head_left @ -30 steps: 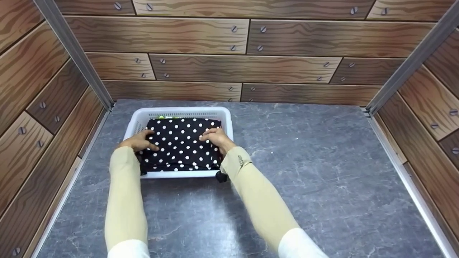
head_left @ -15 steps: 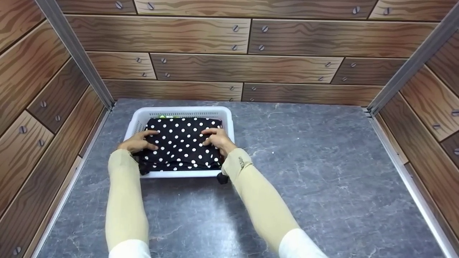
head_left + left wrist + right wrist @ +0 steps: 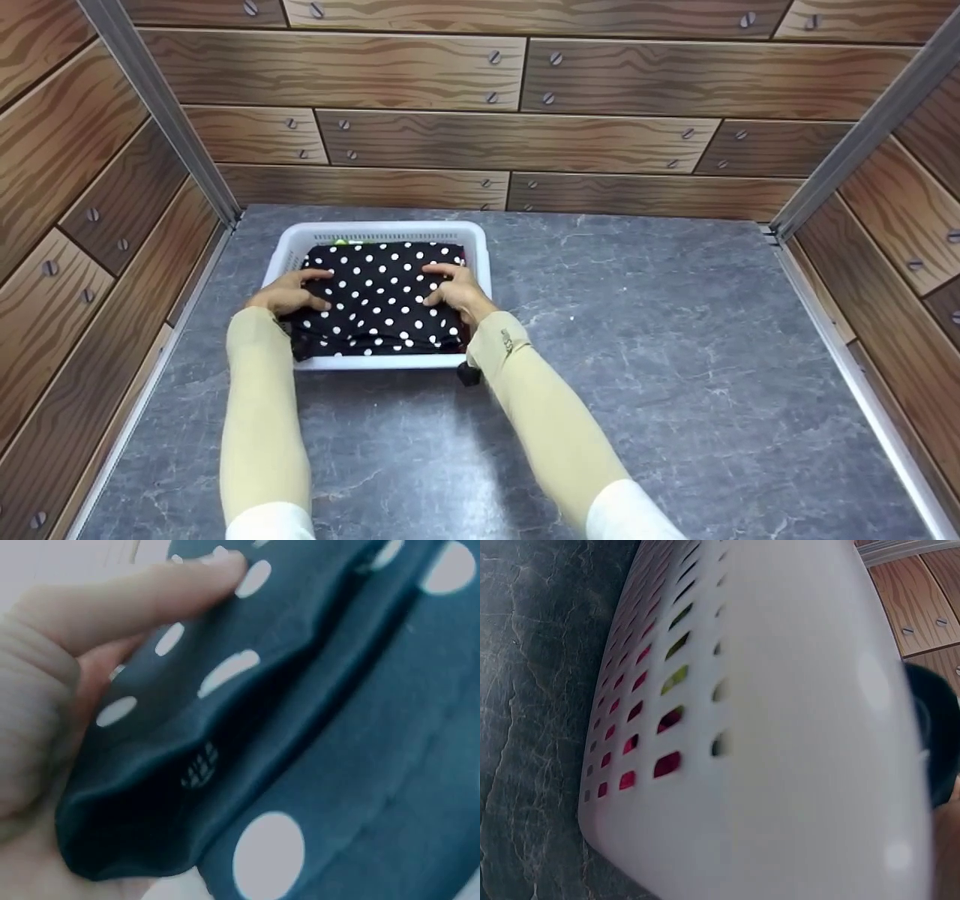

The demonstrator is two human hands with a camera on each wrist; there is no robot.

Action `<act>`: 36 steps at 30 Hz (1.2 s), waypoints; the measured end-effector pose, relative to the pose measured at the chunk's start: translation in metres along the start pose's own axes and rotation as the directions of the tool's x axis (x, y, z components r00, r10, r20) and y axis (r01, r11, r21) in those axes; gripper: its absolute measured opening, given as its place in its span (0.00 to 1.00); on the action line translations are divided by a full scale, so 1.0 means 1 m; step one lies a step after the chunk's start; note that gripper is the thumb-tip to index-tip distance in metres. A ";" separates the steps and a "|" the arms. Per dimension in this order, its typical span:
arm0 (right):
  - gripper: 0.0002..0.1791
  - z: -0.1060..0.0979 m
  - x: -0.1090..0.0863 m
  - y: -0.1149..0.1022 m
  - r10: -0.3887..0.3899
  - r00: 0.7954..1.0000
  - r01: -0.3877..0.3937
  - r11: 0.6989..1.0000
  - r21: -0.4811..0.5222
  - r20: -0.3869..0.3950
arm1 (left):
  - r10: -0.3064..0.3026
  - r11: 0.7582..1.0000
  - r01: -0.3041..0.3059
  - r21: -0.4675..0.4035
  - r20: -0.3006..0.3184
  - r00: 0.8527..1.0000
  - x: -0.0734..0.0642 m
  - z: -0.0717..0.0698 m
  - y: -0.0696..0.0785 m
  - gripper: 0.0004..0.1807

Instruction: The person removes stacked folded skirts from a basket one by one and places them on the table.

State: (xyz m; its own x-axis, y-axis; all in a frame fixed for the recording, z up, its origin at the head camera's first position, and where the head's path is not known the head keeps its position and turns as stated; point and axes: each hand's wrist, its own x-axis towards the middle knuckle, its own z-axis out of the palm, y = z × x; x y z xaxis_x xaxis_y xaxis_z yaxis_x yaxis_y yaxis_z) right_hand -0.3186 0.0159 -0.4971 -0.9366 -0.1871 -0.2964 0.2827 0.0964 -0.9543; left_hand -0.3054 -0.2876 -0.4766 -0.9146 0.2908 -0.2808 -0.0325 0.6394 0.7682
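A white plastic basket [image 3: 367, 363] with slotted sides stands at the left of the grey surface. Folded black cloth with white polka dots [image 3: 375, 285] fills most of its top. My left hand [image 3: 289, 292] grips the left side of the cloth; in the left wrist view one straight digit lies over the dotted fabric [image 3: 285, 607], whose folded edge sags against the palm. At the opposite side my right hand [image 3: 459, 292] holds the cloth, thumb and forefinger spread on top and the other fingers hidden. The basket's wall [image 3: 802, 727] blocks most of the right wrist view.
Something green [image 3: 341, 242] peeks out behind the cloth at the basket's back. Red and green bits show through the slots [image 3: 667, 763]. Wood-patterned panels [image 3: 615, 142] wall the grey surface [image 3: 637, 322] at the back and both sides.
The cloth has shifted slightly toward the back of the basket. Thumb and forefinger of my right hand have spread apart on it, and my left fingers reach a little further in.
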 end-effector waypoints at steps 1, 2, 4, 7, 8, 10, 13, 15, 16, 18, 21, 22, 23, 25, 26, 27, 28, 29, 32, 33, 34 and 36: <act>0.38 0.000 0.000 0.000 -0.004 1.000 0.004 1.000 -0.005 -0.007 | -0.002 1.000 0.002 0.010 -0.002 1.000 0.001 -0.001 0.002 0.40; 0.38 0.000 0.000 0.000 -0.006 1.000 0.006 1.000 -0.006 -0.011 | 0.012 1.000 -0.012 0.025 -0.016 1.000 0.004 -0.003 0.002 0.41; 0.38 0.000 0.000 0.000 -0.011 1.000 0.011 1.000 -0.010 -0.017 | -0.002 0.999 0.003 0.041 -0.028 1.000 0.007 -0.006 0.006 0.42; 0.38 0.000 0.000 0.000 -0.017 1.000 0.017 1.000 -0.013 -0.021 | -0.049 0.998 0.051 0.032 -0.072 0.996 0.007 -0.009 0.017 0.42; 0.38 0.000 0.001 0.000 -0.018 1.000 0.017 1.000 -0.014 -0.022 | -0.062 0.998 0.064 0.022 -0.085 0.994 0.006 -0.009 0.021 0.42; 0.38 0.000 0.001 0.000 -0.023 0.999 0.022 0.999 -0.024 -0.029 | -0.100 0.995 0.100 -0.006 -0.094 0.991 0.001 -0.008 0.030 0.41; 0.37 0.000 0.002 0.000 -0.023 0.999 0.022 0.999 -0.036 -0.030 | -0.123 0.992 0.124 0.002 -0.108 0.986 -0.004 -0.005 0.036 0.38; 0.37 -0.001 0.003 0.001 -0.025 0.999 0.023 0.999 -0.043 -0.031 | -0.138 0.989 0.144 0.039 -0.125 0.983 -0.006 -0.004 0.039 0.37; 0.37 -0.001 0.003 0.001 -0.024 0.999 0.022 0.999 -0.048 -0.032 | -0.142 0.986 0.152 0.064 -0.134 0.981 -0.006 -0.003 0.041 0.37; 0.36 -0.002 0.004 0.002 -0.037 0.999 0.035 0.998 -0.055 -0.036 | -0.140 0.979 0.159 0.126 -0.146 0.979 -0.005 -0.003 0.048 0.37; 0.36 -0.002 0.004 0.002 -0.037 0.998 0.034 0.997 -0.071 -0.045 | -0.119 0.964 0.148 0.220 -0.140 0.983 -0.003 -0.002 0.060 0.38; 0.36 -0.003 0.004 0.002 -0.035 0.999 0.032 0.997 -0.072 -0.041 | -0.111 0.958 0.142 0.250 -0.134 0.985 -0.002 -0.001 0.063 0.39; 0.36 -0.003 0.003 0.001 -0.032 0.999 0.029 0.997 -0.072 -0.036 | -0.105 0.951 0.137 0.278 -0.128 0.986 -0.002 0.000 0.067 0.40; 0.36 -0.002 0.001 0.000 -0.010 0.999 0.008 0.998 -0.069 -0.031 | -0.102 0.931 0.139 0.337 -0.123 0.987 -0.002 0.004 0.073 0.40; 0.36 -0.002 0.001 0.000 -0.005 1.000 0.003 0.998 -0.064 -0.029 | -0.108 0.921 0.147 0.361 -0.126 0.986 -0.002 0.005 0.076 0.40; 0.36 -0.002 0.001 -0.001 -0.004 1.000 0.002 0.998 -0.060 -0.029 | -0.114 0.908 0.155 0.388 -0.127 0.985 -0.001 0.007 0.078 0.40; 0.36 -0.002 0.000 -0.001 -0.001 1.000 -0.001 0.998 -0.057 -0.029 | -0.126 0.897 0.167 0.410 -0.126 0.984 -0.001 0.008 0.080 0.40; 0.36 -0.001 0.000 -0.002 0.001 1.000 -0.002 0.998 -0.056 -0.031 | -0.140 0.886 0.181 0.426 -0.124 0.982 -0.001 0.009 0.082 0.40; 0.36 0.000 0.000 -0.001 -0.006 0.999 0.005 0.999 -0.054 -0.031 | -0.185 0.881 0.216 0.421 -0.113 0.976 -0.001 0.009 0.083 0.37; 0.36 0.001 -0.001 0.000 -0.009 1.000 0.007 0.999 -0.054 -0.028 | -0.191 0.887 0.218 0.407 -0.105 0.976 -0.001 0.009 0.081 0.37; 0.36 0.001 -0.001 0.000 -0.010 1.000 0.009 0.999 -0.054 -0.026 | -0.192 0.901 0.215 0.377 -0.098 0.976 -0.001 0.008 0.078 0.37; 0.36 0.002 -0.001 0.001 -0.015 1.000 0.014 0.998 -0.054 -0.023 | -0.181 0.942 0.199 0.269 -0.088 0.979 0.000 0.007 0.066 0.38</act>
State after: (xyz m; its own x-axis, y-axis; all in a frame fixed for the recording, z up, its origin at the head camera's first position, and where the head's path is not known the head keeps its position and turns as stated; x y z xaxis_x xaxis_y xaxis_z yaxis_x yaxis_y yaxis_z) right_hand -0.3168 0.0141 -0.4982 -0.9452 -0.1659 -0.2813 0.2584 0.1468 -0.9548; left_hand -0.3045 -0.2407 -0.4299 -0.9253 0.1064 -0.3640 -0.1038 0.8521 0.5130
